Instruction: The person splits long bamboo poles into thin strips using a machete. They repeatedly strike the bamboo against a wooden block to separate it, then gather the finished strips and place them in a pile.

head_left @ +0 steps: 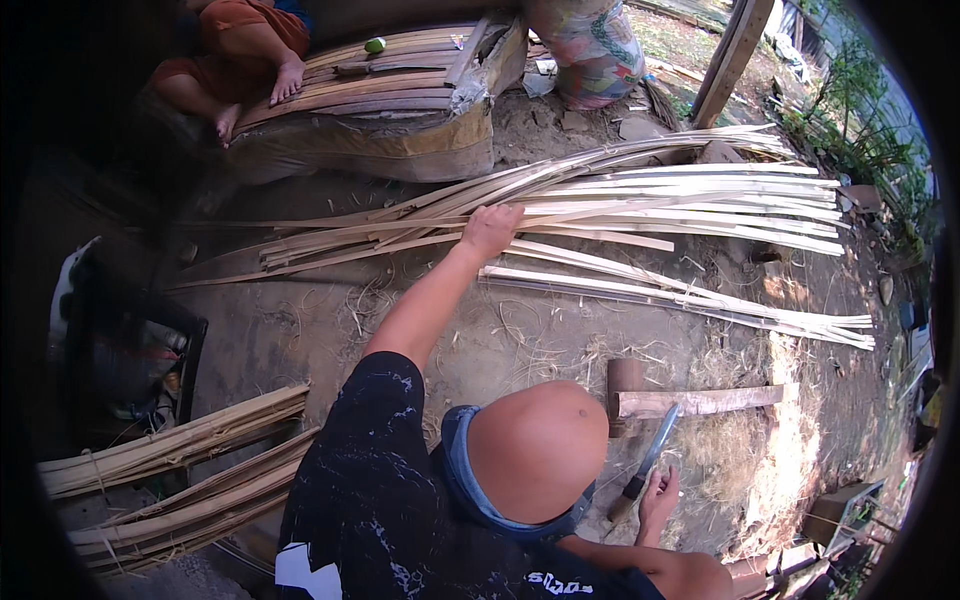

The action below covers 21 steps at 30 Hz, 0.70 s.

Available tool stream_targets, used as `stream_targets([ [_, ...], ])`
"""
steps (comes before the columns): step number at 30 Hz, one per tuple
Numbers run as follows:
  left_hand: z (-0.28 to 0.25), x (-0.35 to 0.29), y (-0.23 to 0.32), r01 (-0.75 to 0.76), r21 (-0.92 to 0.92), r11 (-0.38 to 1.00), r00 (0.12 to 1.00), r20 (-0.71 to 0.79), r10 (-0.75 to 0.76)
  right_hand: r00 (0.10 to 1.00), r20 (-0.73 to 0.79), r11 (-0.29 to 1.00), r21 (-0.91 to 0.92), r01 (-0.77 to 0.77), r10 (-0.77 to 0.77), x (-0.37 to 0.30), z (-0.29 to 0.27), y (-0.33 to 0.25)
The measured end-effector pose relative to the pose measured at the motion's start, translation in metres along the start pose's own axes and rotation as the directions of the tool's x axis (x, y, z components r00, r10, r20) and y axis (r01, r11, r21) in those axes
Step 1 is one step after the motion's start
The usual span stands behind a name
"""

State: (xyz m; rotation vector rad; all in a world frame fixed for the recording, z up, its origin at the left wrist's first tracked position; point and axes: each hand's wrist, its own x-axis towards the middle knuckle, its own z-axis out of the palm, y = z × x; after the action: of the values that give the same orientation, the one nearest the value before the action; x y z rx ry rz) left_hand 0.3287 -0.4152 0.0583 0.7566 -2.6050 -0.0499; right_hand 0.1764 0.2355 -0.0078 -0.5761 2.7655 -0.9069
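Note:
My left hand (492, 230) reaches forward into a loose pile of long, pale bamboo strips (690, 205) on the ground, its fingers closed round part of it. How many strips it grips is hidden. My right hand (658, 502) is low at the right, fingers loosely curled and apart, with nothing visible in it. Just left of it is a knife (657, 445) with a dark handle and a long grey blade, its tip by a flat piece of wood (700, 401). That piece rests with one end against a short brown block (626, 374).
My bare knee (540, 450) is in front of me. Bundled strips (190, 440) lie at the lower left. A person's bare foot (287, 80) rests on a slatted bench (390, 95) at the far left. A stuffed sack (590, 55) and a wooden post (733, 62) stand at the back.

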Motion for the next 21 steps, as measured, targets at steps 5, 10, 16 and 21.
stream_targets([
  [5, -0.095, -0.063, 0.107, -0.015, -0.167, 0.986, 0.958, 0.279, 0.062, 0.818, -0.272, 0.854, -0.036, 0.518, -0.507, 0.076, -0.122, -0.174],
  [10, -0.129, -0.123, 0.206, 0.018, -0.366, 0.93, 0.936, 0.334, 0.113, 0.352, 0.221, 0.308, -0.21, 0.928, -0.91, 0.07, -0.124, -0.355],
  [16, -0.167, -0.158, 0.208, -0.248, -0.57, 0.784, 0.965, -0.07, 0.254, 0.445, 0.827, 0.526, -0.223, 0.821, -0.344, 0.051, -0.081, -0.359],
  [21, -0.231, -0.236, 0.139, 0.347, -0.524, 0.778, 0.697, -0.411, -0.587, 0.578, 0.606, 0.439, -0.38, 0.814, -0.546, 0.071, -0.086, -0.3],
])
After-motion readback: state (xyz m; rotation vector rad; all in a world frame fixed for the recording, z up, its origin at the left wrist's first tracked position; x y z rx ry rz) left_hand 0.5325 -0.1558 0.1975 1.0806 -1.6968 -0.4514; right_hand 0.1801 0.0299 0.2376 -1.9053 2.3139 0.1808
